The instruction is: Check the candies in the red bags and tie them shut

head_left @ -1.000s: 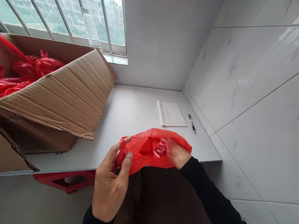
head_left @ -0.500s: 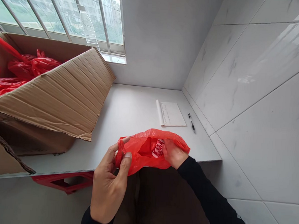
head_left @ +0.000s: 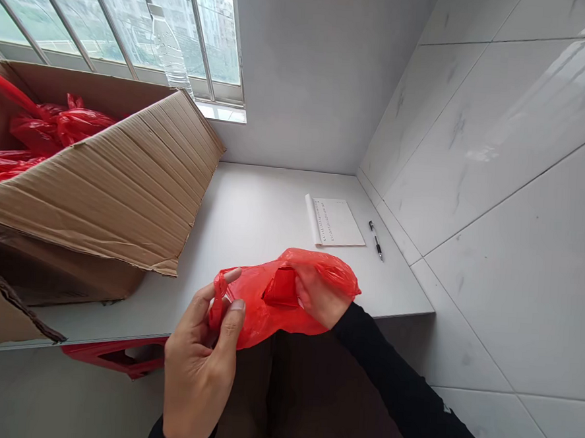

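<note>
My left hand is closed on the looped handle of a thin red plastic bag, holding its left side up. The index finger passes through the loop, with the thumb beside it. Inside the bag's mouth, my right hand reaches in from the right. Its fingers are covered by the red plastic, so their grip does not show. Left of those fingers, a darker red flat-sided item shows in the opening. The bag is over the table's front edge, above my lap.
A cardboard box with several red plastic bags stands at left, its flap jutting right. On the white table lie a notepad and a pen. A plastic bottle is by the window; a red stool is below.
Both hands and the bag have shifted slightly left. My right hand has moved deeper toward the bag's middle; the white-printed red item seen before is now out of sight.
</note>
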`<state>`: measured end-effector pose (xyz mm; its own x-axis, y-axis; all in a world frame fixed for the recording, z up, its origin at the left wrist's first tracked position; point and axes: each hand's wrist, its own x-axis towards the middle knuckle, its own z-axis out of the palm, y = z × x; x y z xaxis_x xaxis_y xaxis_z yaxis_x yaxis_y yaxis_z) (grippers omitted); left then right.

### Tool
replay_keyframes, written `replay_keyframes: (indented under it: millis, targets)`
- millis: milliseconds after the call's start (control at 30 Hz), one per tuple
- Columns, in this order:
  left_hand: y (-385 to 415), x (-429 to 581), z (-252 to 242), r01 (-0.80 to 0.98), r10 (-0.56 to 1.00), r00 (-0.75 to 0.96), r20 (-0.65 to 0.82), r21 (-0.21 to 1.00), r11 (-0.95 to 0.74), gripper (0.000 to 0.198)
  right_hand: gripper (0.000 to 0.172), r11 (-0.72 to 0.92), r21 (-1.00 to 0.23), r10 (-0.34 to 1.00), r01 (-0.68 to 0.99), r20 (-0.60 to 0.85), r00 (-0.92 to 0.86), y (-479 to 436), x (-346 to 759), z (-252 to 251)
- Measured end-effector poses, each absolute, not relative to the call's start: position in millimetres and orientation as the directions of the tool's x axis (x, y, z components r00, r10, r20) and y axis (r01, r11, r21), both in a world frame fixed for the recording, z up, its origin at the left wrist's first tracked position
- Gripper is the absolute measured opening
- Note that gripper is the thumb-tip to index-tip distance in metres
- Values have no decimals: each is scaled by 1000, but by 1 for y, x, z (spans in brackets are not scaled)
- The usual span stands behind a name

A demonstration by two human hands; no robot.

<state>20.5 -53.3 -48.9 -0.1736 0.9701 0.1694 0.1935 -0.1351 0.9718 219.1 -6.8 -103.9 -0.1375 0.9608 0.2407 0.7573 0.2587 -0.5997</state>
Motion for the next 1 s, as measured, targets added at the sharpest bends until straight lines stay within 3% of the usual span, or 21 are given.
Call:
replay_keyframes:
  millis: [167, 333, 500, 633, 733, 833, 1000]
  targets:
    - [-55, 19, -49, 168, 961, -244, 134, 981, -94, 37, 51, 364, -563, 930, 742, 183, -318, -3, 208, -112]
    - [-57, 15, -49, 166, 962, -245, 120, 983, -80, 37, 34, 335, -624, 941, 706, 191, -278, -9, 206, -106]
    - [-54, 12, -55, 197, 958, -232, 166, 973, -121, 38, 15, 96, -936, 995, 339, 102, 1, -21, 210, -86]
    - [-50, 15, -57, 172, 994, -30, 109, 980, -102, 39, 26, -90, -995, 996, -42, -91, 3, -32, 210, -71]
    - [-48, 18, -59, 178, 991, 130, 32, 982, -55, 40, 25, -224, -923, 974, -312, -200, -108, -40, 208, -64]
    - [-47, 19, -61, 230, 992, 120, 35, 971, -62, 37, 32, -241, -913, 970, -328, -224, -90, -46, 208, -63]
    - [-47, 20, -60, 217, 992, 117, 40, 974, -65, 40, 23, -166, -931, 984, -325, -136, -114, -50, 211, -64]
